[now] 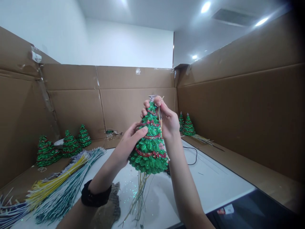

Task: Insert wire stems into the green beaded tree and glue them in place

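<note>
A glittery green miniature Christmas tree [150, 149] with red garlands is held up before me, slightly tilted. My left hand [128, 141] grips its left side, thumb across the front. My right hand [170, 119] closes around its top, fingers passing behind and thumb beside the silvery star [152, 97]. A pale thin wire end sticks out near the right fingertips. Along the right palm lies a slim tool [160, 122] with a metal shaft and tan handle; its tip is hidden. Several pale wires [140, 190] hang from the tree's base.
Bundles of yellow [57, 187] and green-white wires [69, 190] lie at left. More small trees stand at back left [69, 144] and right [188, 125]. Cardboard walls [135, 105] surround the white tabletop [209, 184], which has loose glitter. A black cable [196, 156] curves at right.
</note>
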Available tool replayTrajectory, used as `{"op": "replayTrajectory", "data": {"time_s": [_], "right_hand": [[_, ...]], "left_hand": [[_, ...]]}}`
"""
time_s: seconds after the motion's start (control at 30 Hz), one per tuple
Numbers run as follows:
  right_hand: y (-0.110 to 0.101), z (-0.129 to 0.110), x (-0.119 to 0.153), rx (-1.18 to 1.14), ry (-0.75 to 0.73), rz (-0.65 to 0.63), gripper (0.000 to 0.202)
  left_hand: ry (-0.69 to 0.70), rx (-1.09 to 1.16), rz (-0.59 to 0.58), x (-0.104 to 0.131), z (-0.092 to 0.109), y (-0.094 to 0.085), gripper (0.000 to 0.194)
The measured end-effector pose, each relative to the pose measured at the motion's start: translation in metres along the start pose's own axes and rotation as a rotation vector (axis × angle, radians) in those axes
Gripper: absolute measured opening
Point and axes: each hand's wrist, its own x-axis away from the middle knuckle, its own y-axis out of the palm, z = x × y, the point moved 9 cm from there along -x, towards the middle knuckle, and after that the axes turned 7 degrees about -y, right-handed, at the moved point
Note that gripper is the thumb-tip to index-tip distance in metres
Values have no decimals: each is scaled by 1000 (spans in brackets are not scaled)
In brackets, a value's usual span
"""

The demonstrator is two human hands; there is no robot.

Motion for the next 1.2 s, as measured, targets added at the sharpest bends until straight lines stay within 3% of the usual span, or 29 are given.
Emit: {"op": "replayTrajectory", "data": {"time_s": [0.23,0.53,0.73,0.9,1.03,1.2], "right_hand": [[7,17,-3,-187,9,-4,28],[11,21,-2,-331,68,-6,23],[12,13,0,-229,147,-26,20],[14,-7,2,-176,49,-82,10],[10,-12,4,-72,62,-60,11],[4,-14,5,17,106,11,16]], "left_hand": [[20,-132,78,12,9,2,36],[49,-149,47,12,12,4,33],[-1,-89,-47,4,5,3,34],[-11,-92,-101,1,3,2,39],[-20,-146,-131,1,4,4,41],[-30,-190,-39,-2,2,-5,40]]}}
